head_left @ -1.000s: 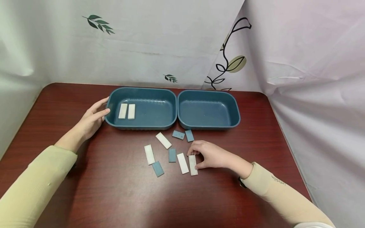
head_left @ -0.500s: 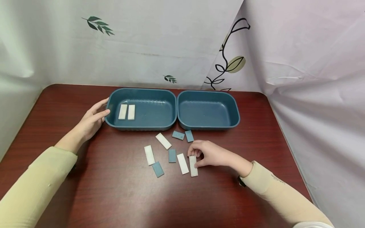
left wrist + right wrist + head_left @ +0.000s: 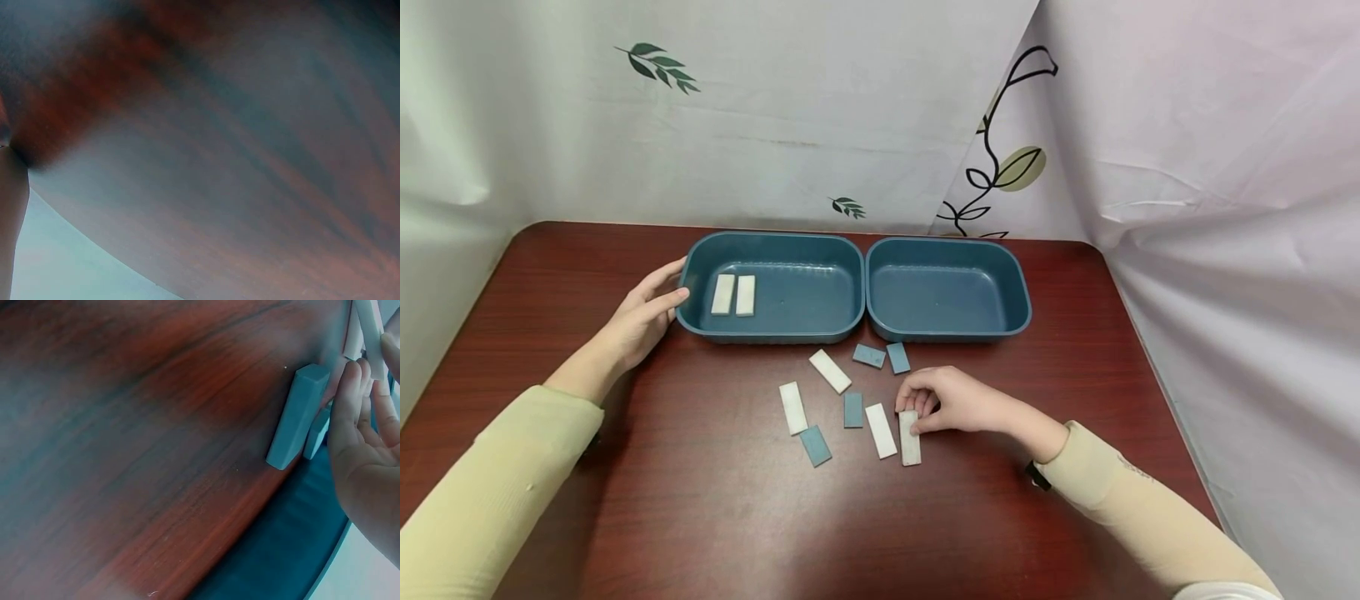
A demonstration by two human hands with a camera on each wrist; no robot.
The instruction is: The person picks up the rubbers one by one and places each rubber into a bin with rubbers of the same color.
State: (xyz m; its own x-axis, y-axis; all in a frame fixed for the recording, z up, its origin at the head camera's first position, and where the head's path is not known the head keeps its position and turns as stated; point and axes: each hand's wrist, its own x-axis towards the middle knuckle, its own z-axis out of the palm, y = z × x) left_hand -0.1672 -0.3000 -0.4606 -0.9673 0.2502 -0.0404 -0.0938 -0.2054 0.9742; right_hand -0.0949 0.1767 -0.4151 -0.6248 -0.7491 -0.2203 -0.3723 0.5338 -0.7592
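A pale block [image 3: 911, 447] is pinched by the right hand [image 3: 955, 402] — the thumb is set to one side of it, the bent fingers at its far end, and the two are kept apart only by the block. Whether it is lifted off the red-brown table [image 3: 700, 508] cannot be told. By the left hand [image 3: 643, 317] nothing is gripped; its thumb and fingers are spread apart, and the outer end of the left tray [image 3: 775, 338] is touched by them, with the thumb tip at the rim.

In that blue tray two white blocks [image 3: 746, 296] are laid side by side, near the left end. The right tray [image 3: 940, 337], also blue, is set against it, end to end. In front of the trays, three loose white blocks [image 3: 831, 371] and four shorter blue blocks [image 3: 853, 410] are scattered flat — one of the white ones is found just beside the pinched block, and two blue ones lie nearest the trays.
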